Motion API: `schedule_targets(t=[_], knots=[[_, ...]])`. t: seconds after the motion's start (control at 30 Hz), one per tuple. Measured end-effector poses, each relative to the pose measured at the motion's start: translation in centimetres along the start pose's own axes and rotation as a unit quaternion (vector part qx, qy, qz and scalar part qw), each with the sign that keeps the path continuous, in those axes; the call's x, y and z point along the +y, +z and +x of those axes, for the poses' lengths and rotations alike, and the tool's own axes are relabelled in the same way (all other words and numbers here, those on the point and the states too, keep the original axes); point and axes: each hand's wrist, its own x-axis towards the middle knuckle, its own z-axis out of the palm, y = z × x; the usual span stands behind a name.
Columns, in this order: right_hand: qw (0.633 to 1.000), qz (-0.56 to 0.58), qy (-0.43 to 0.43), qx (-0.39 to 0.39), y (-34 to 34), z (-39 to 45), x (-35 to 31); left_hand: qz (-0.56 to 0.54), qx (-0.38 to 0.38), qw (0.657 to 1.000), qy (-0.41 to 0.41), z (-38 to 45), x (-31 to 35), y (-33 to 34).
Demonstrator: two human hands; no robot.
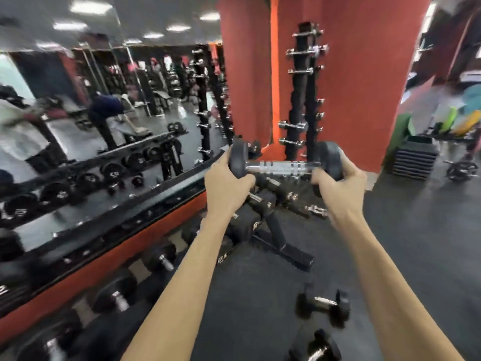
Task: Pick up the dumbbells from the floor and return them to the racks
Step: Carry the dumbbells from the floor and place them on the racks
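Observation:
I hold a black dumbbell (282, 166) with a chrome handle level in front of me, well above the floor. My left hand (226, 178) grips its left head and my right hand (338, 182) grips its right head. Behind it a tall black vertical rack (303, 95) with chrome pegs stands against the red pillar. Two small black dumbbells lie on the floor at the lower right, one dumbbell (322, 304) nearer the middle and another dumbbell (316, 349) at the bottom edge. A long low rack (145, 269) of black dumbbells runs along the left under the mirror.
A black bench frame (281, 246) lies on the floor below my hands, with loose dumbbells around it. A wall mirror (91, 113) fills the left. Stacked black step platforms (413, 157) and a barbell plate (462, 170) sit at the right. The floor is dark rubber.

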Motion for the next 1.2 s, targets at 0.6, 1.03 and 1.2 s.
schedule_targets(t=[0.6, 1.03, 1.2], knots=[[0.995, 0.039, 0.046, -0.076, 31.3, 18.8, 15.4, 0.055, 0.068, 0.995, -0.037, 31.2, -20.5, -3.0], [0.991, -0.001, 0.134, -0.013, 47.2, 37.0, 32.5, 0.066, -0.032, 0.993, -0.091, 58.1, -36.9, 6.9], [0.979, -0.030, 0.198, 0.028, 53.2, 44.6, 41.2, 0.103, -0.095, 0.978, -0.155, 68.8, -44.2, 12.5]])
